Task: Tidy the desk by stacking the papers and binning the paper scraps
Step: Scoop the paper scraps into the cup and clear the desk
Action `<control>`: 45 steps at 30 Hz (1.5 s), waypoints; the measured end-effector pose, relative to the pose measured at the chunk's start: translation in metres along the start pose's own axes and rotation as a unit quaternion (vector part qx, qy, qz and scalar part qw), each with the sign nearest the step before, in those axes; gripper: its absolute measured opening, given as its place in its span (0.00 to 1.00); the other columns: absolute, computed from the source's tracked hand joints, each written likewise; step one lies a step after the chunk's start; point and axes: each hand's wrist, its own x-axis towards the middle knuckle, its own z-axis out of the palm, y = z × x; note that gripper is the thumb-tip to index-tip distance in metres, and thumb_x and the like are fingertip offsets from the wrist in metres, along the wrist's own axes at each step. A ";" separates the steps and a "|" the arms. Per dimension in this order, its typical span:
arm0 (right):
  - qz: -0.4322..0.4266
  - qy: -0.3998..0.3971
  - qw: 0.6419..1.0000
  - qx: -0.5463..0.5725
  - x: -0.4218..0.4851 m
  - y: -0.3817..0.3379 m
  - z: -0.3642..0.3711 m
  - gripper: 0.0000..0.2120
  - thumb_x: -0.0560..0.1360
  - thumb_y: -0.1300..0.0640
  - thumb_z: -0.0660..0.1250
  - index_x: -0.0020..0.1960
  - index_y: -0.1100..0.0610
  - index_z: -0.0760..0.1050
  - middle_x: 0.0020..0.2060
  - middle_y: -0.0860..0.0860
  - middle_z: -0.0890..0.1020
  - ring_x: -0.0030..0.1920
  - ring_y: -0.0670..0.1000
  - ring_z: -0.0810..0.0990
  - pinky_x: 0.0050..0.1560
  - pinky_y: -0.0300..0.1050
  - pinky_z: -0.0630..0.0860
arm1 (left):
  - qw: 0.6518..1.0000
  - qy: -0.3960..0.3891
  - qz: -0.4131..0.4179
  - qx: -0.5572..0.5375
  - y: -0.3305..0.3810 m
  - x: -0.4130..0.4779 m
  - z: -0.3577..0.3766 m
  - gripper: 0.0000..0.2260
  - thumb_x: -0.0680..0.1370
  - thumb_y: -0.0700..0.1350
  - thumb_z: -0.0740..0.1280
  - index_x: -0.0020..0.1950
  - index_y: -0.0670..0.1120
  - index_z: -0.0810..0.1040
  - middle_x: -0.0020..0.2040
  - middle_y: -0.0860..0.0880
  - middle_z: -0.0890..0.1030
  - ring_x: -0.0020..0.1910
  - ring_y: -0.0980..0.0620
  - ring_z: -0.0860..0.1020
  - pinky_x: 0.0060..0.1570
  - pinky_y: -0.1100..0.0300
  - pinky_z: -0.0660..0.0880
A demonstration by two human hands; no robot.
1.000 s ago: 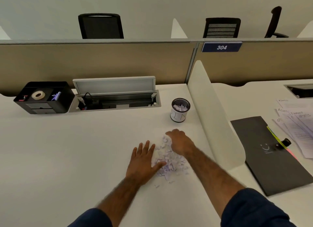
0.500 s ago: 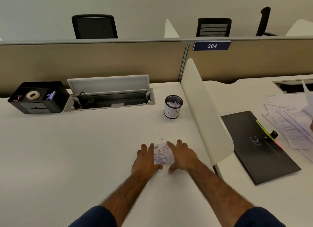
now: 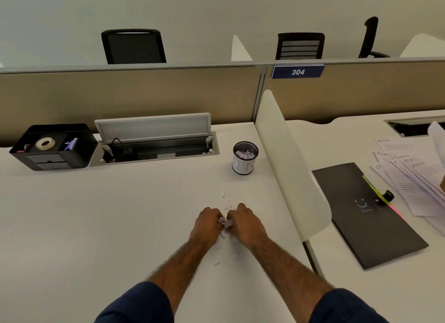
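Scraps: We see the paper scraps (image 3: 225, 222) bunched on the tabletop (image 3: 96, 226), pressed between both hands.
Fingers: The left hand (image 3: 207, 224) and right hand (image 3: 246, 222) curl inward, fingers (image 3: 215, 213) cupping the heap from either side.
Strays: Stray bits (image 3: 222, 194) lie loose just ahead of the knuckles.
Bin: The mesh cup (image 3: 245, 157) marked BIN stands ahead and slightly right; we judge the right hand nearer.
Papers: Sheets (image 3: 409, 178) lie fanned beyond the divider (image 3: 289, 168), unstacked.

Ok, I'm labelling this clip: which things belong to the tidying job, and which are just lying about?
Job: scraps, gripped between left hand and right hand; bin; papers.
Lying about: organiser, tape, folder, cable tray.
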 end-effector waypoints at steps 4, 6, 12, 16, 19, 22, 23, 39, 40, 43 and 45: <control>0.006 0.001 0.999 0.032 0.001 0.009 0.000 0.07 0.77 0.56 0.66 0.49 0.59 0.79 0.45 0.51 0.69 0.47 0.54 0.76 0.43 0.41 0.65 | 1.000 0.002 0.004 0.002 -0.001 0.003 -0.003 0.05 0.76 0.36 0.68 0.48 0.40 0.84 0.48 0.42 0.85 0.43 0.52 0.78 0.43 0.61 0.73; 0.014 0.001 0.999 0.047 0.002 0.012 -0.003 0.04 0.77 0.56 0.67 0.45 0.57 0.77 0.44 0.50 0.68 0.44 0.52 0.74 0.42 0.40 0.65 | 1.000 0.006 0.007 -0.009 0.000 0.008 -0.006 0.05 0.77 0.36 0.68 0.47 0.39 0.84 0.47 0.42 0.85 0.42 0.50 0.79 0.45 0.57 0.78; 0.029 0.021 0.998 0.054 0.002 0.018 0.002 0.09 0.79 0.57 0.64 0.40 0.54 0.73 0.45 0.51 0.71 0.44 0.50 0.75 0.34 0.37 0.72 | 0.996 0.030 0.020 -0.078 0.039 0.023 -0.038 0.03 0.76 0.36 0.71 0.49 0.38 0.84 0.47 0.45 0.85 0.43 0.47 0.84 0.39 0.56 0.84; 0.001 0.050 0.998 0.026 0.003 0.019 0.007 0.06 0.79 0.58 0.63 0.50 0.58 0.78 0.50 0.55 0.76 0.49 0.55 0.78 0.45 0.44 0.73 | 0.998 0.026 0.039 -0.039 0.083 0.061 -0.060 0.06 0.77 0.39 0.73 0.52 0.38 0.82 0.48 0.45 0.84 0.37 0.51 0.82 0.31 0.65 0.78; -0.011 0.055 0.998 0.012 0.003 0.020 0.009 0.06 0.79 0.59 0.62 0.51 0.59 0.76 0.52 0.56 0.76 0.52 0.56 0.77 0.44 0.43 0.68 | 0.998 0.019 0.061 0.024 0.119 0.097 -0.071 0.08 0.77 0.40 0.74 0.53 0.37 0.82 0.48 0.42 0.84 0.39 0.47 0.84 0.30 0.65 0.78; -0.018 0.063 0.998 0.012 0.002 0.022 0.011 0.06 0.78 0.61 0.61 0.52 0.59 0.76 0.53 0.57 0.75 0.53 0.57 0.76 0.44 0.43 0.65 | 0.993 0.019 0.072 0.090 0.148 0.132 -0.079 0.11 0.75 0.40 0.75 0.54 0.36 0.82 0.50 0.40 0.85 0.46 0.42 0.85 0.48 0.51 0.83; -0.019 0.062 0.998 0.011 0.002 0.022 0.011 0.06 0.78 0.61 0.61 0.53 0.59 0.76 0.53 0.57 0.75 0.53 0.57 0.76 0.45 0.43 0.66 | 0.990 0.022 0.077 0.115 0.155 0.142 -0.081 0.12 0.75 0.41 0.75 0.55 0.36 0.83 0.51 0.39 0.85 0.48 0.42 0.85 0.51 0.49 0.83; -0.038 0.070 0.997 0.010 0.000 0.026 0.009 0.10 0.78 0.63 0.63 0.59 0.58 0.75 0.57 0.56 0.74 0.55 0.56 0.75 0.51 0.46 0.74 | 0.974 0.003 0.066 0.217 0.184 0.187 -0.080 0.17 0.76 0.50 0.74 0.57 0.38 0.85 0.54 0.43 0.85 0.53 0.45 0.82 0.54 0.51 0.81; -0.039 0.072 0.997 0.008 0.000 0.026 0.010 0.10 0.78 0.63 0.63 0.59 0.57 0.75 0.57 0.56 0.74 0.55 0.55 0.75 0.51 0.46 0.74 | 0.980 0.014 0.066 0.187 0.184 0.187 -0.081 0.16 0.77 0.51 0.73 0.53 0.37 0.85 0.51 0.43 0.85 0.50 0.45 0.82 0.50 0.51 0.81; -0.040 0.071 0.997 0.009 0.002 0.027 0.012 0.10 0.78 0.64 0.63 0.58 0.58 0.76 0.56 0.56 0.74 0.54 0.56 0.76 0.50 0.46 0.74 | 0.998 0.034 0.056 0.024 0.184 0.181 -0.084 0.18 0.82 0.55 0.65 0.44 0.41 0.81 0.44 0.44 0.81 0.41 0.46 0.79 0.45 0.53 0.79; -0.036 0.072 0.997 0.015 0.003 0.027 0.013 0.09 0.78 0.64 0.63 0.57 0.58 0.76 0.55 0.56 0.75 0.53 0.56 0.76 0.49 0.45 0.73 | 0.993 0.038 0.044 -0.107 0.180 0.171 -0.086 0.18 0.83 0.56 0.61 0.51 0.44 0.83 0.50 0.46 0.83 0.48 0.47 0.79 0.58 0.48 0.79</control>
